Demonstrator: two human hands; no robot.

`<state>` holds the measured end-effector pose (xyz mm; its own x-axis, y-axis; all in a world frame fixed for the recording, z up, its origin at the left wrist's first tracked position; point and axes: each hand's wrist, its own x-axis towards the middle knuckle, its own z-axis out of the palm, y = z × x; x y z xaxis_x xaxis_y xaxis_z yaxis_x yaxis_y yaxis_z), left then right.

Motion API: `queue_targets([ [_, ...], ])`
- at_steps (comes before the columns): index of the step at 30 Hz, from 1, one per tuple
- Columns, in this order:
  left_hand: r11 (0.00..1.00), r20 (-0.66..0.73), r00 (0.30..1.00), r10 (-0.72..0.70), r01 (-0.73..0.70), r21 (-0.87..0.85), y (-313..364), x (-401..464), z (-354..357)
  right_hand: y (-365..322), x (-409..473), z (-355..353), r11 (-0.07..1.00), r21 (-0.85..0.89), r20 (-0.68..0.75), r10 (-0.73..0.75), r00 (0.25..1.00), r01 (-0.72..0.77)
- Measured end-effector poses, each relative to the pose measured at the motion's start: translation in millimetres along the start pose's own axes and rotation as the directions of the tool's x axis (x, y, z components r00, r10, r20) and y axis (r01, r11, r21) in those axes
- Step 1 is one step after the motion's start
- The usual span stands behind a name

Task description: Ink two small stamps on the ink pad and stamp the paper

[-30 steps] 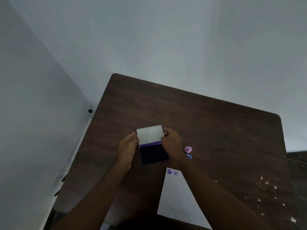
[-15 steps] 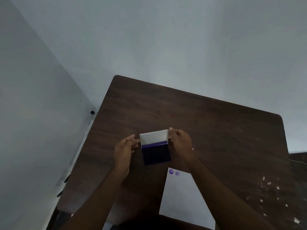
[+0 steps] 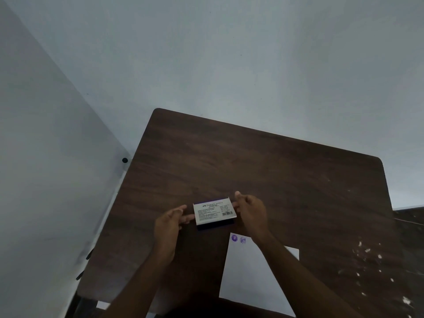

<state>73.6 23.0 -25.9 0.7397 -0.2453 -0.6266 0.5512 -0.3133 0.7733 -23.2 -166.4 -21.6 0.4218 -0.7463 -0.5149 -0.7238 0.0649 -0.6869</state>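
While flanked by both hands' grip, ink pad [image 3: 215,214] lidded.

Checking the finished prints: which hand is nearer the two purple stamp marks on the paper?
Right. The right hand sits just above the stamp marks; the left hand is across the ink pad.

the ink pad [image 3: 215,213] lies on the desk [image 3: 252,161] near its middle, lid down over it. the left hand [image 3: 168,222] is at its left side and the right hand [image 3: 251,211] at its right side, fingers [image 3: 236,204] touching its edges. the paper [image 3: 247,278] lies on the desk nearer the person, to the right of the pad, with two stamp marks [image 3: 238,239] in its far left corner.
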Motion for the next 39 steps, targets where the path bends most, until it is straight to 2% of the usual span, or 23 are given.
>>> queue_targets([
  [6,0.996,0.010,0.999,-0.031,0.030,0.089,-3.7,-1.8,3.7,7.8,0.3,5.4,0.998,-0.057,0.011,-0.008,1.000,0.008],
  [13,0.971,0.050,0.998,-0.025,0.013,0.238,-3.7,8.1,3.1,8.6,4.6,9.2,0.974,-0.217,0.011,-0.056,0.998,0.057],
  [18,0.937,0.098,0.995,0.024,-0.056,0.345,-5.1,10.1,4.1,11.0,3.8,8.8,0.988,-0.149,0.032,-0.045,0.998,0.049],
  [23,0.888,0.105,0.993,0.052,-0.094,0.450,-8.4,15.1,10.6,12.2,2.2,14.9,0.984,-0.167,0.058,-0.049,0.997,0.058],
  [30,0.876,0.071,0.996,0.060,-0.086,0.475,-6.3,13.1,17.9,11.1,3.5,20.4,0.977,-0.208,0.080,-0.036,0.996,0.052],
  [39,0.886,0.053,0.995,0.079,-0.095,0.454,-10.2,17.5,15.5,9.8,3.6,18.9,0.983,-0.172,0.084,-0.051,0.995,0.064],
])
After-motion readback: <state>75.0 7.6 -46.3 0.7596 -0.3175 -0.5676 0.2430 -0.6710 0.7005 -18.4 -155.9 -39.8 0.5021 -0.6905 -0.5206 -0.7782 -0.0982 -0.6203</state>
